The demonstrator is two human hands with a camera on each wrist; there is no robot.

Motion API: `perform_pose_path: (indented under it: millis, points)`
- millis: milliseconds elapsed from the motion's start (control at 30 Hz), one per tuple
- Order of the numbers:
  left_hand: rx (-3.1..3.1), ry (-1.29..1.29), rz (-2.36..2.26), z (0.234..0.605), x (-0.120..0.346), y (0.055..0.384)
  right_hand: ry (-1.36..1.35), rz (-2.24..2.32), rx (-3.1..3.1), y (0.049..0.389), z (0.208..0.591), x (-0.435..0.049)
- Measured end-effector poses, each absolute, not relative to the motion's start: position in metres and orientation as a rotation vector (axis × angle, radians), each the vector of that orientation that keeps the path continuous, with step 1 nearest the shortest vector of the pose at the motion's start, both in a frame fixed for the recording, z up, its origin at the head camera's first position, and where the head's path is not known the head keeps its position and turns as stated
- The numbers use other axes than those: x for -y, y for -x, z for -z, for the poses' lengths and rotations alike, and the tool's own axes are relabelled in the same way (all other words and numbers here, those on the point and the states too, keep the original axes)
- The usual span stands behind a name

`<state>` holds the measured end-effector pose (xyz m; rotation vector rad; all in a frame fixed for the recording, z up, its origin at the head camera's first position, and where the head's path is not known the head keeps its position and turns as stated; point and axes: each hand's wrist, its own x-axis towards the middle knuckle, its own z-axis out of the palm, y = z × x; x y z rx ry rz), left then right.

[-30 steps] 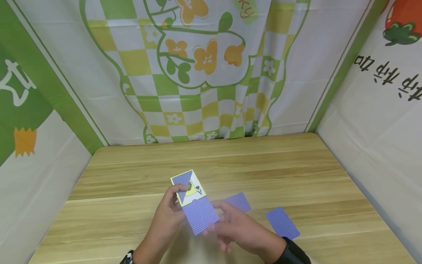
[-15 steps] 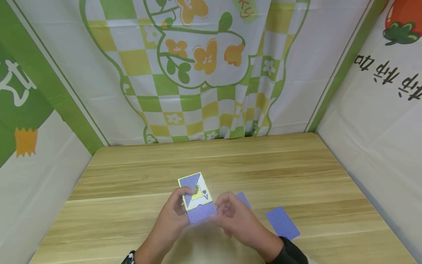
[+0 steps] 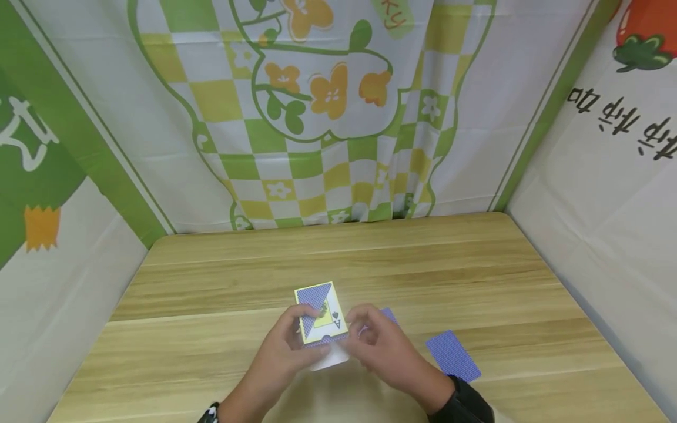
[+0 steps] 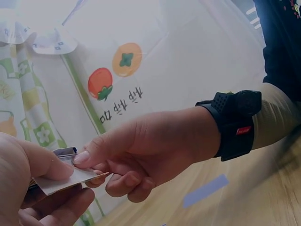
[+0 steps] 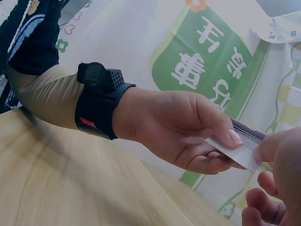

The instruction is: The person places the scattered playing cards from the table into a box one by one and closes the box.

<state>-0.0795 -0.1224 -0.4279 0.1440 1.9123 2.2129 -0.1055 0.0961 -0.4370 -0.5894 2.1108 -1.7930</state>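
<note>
My left hand (image 3: 282, 341) grips a playing-card box (image 3: 315, 294) with an ace of spades and a blue patterned back printed on it. Fingers lie over the box's face and the thumb presses on a white flap (image 3: 334, 357) jutting from its near end. That flap (image 4: 79, 178) shows under the left thumb in the left wrist view. Only a thin blue strip of the cards (image 3: 325, 339) shows at the box mouth. My right hand (image 3: 386, 352) pinches the box's near right corner with thumb and curled fingers. The right wrist view shows both hands meeting at the flap (image 5: 242, 155).
One blue-backed card (image 3: 390, 315) lies on the wooden table (image 3: 238, 264), partly hidden behind the right hand. Another blue-backed card (image 3: 453, 354) lies farther right, close to the right wrist strap (image 3: 462, 402). A patterned cloth (image 3: 349, 182) hangs behind the table.
The blue cards that stuck out of the box have slid almost wholly into it, and the white flap has come into view. The box has moved slightly right and nearer.
</note>
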Motion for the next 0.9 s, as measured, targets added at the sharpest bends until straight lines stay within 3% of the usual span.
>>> perform_pose_path:
  millis: [233, 600, 900]
  points:
    - [-1.941, -0.087, -2.238, 0.427, 0.124, 0.08, 0.501, 1.772, -2.235, 0.115, 0.428, -0.107]
    - [-1.927, -0.039, -2.26, 0.425, 0.125, 0.081, 0.511, 1.813, -2.422, 0.143, 0.389, -0.167]
    - [-1.94, -0.037, -2.26, 0.425, 0.127, 0.082, 0.629, 0.995, -2.72, 0.16, 0.376, -0.222]
